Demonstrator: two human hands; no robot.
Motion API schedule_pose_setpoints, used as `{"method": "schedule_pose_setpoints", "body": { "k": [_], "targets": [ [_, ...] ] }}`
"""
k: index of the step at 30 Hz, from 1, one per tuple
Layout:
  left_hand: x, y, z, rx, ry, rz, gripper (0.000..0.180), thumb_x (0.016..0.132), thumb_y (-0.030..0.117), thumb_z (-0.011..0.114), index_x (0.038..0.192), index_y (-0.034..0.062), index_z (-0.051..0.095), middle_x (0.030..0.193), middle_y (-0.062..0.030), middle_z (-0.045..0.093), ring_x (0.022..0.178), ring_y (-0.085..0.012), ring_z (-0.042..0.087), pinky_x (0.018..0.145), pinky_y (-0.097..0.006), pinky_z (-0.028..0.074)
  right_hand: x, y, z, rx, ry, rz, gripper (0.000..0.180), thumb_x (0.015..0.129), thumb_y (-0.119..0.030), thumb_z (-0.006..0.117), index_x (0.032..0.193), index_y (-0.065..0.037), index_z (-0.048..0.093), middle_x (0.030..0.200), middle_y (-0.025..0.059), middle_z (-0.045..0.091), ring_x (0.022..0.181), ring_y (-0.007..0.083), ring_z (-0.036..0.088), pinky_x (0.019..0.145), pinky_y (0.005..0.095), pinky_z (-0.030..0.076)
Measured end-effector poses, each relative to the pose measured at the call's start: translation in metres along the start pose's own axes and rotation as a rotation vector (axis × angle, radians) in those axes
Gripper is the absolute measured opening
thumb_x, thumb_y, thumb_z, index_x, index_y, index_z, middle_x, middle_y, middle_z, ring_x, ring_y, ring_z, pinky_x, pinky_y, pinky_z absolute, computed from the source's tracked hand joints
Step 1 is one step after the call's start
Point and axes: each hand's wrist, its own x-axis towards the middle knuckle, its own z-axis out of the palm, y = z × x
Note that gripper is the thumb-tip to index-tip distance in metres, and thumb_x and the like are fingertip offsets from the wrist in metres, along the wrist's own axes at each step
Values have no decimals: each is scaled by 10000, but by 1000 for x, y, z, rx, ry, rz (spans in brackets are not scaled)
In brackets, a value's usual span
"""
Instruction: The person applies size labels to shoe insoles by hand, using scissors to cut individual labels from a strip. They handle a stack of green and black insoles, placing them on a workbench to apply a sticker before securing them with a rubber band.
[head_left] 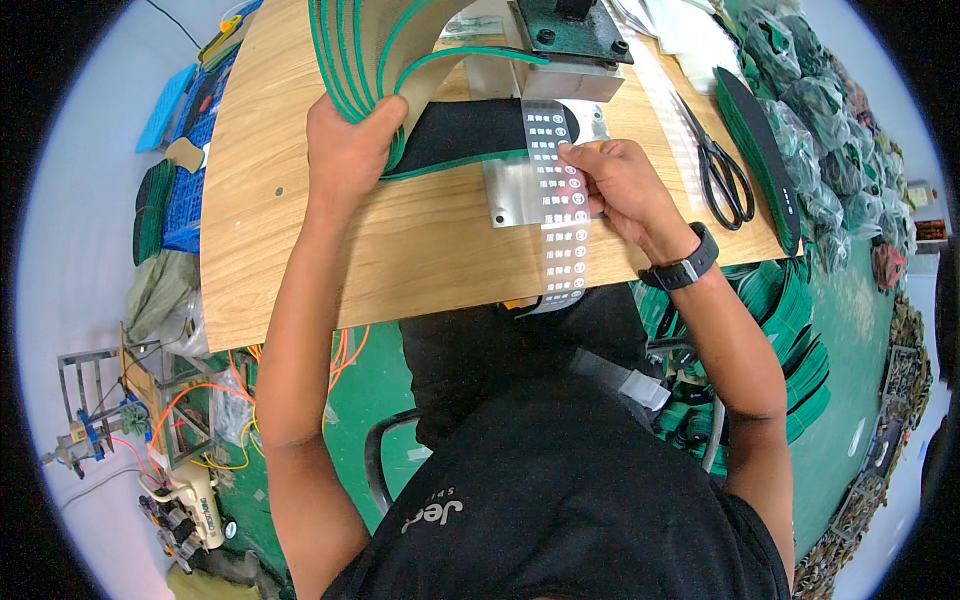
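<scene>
1. Thumb and fingers of the right hand (625, 190) pinch a clear label strip (566, 237), which crosses the right part of a black insole (460, 138) and runs to the near edge of the table (260, 230).
2. That insole lies flat, green rim nearward, its right part above a metal plate (510, 195) just nearward of the press (578, 35).
3. The left hand (350, 145) is wrapped around fanned insoles (365, 50) that bend upward and rightward; its forearm rises from near left.
4. The right forearm enters from near right, elbow bent outward, a black watch (682, 270) at the wrist.
5. Wood surface spreads left of the left hand to the table's left edge; rightward, scissors (722, 175) lie near the right hand.
</scene>
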Motion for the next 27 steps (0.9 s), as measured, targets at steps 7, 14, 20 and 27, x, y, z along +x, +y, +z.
{"method": "schedule_pose_setpoints", "body": {
  "k": [7, 14, 20, 27],
  "targets": [
    [-2, 7, -3, 111, 17, -17, 164, 740, 164, 631, 726, 2, 609, 638, 1, 581, 602, -78, 500, 585, -271, 439, 0, 0, 6, 13, -9, -8, 231, 925, -165, 576, 759, -11, 623, 637, 51, 630, 481, 78, 560, 399, 180, 403],
    [-10, 13, 3, 115, 1, -26, 195, 739, 187, 659, 778, -2, 630, 620, -20, 573, 590, -90, 490, 580, -269, 438, -1, 0, 5, 14, 9, -21, 270, 900, -172, 570, 704, 9, 611, 580, 59, 594, 439, 111, 542, 392, 216, 436],
    [-3, 12, 7, 543, -325, 213, 482, 682, 207, 733, 1095, 16, 571, 896, -169, 632, 854, -302, 605, 789, -380, 473, -5, -2, 7, -5, 19, -30, 302, 910, -219, 562, 708, 2, 606, 593, 52, 594, 443, 103, 536, 385, 204, 421],
    [-5, 15, 16, 719, -354, 377, 573, 644, 233, 763, 1138, 41, 546, 943, -185, 626, 936, -364, 577, 838, -425, 456, -5, 8, -1, 5, -44, -163, 286, 907, -203, 559, 709, -1, 599, 590, 37, 573, 480, 103, 543, 420, 215, 433]
  ]
}}
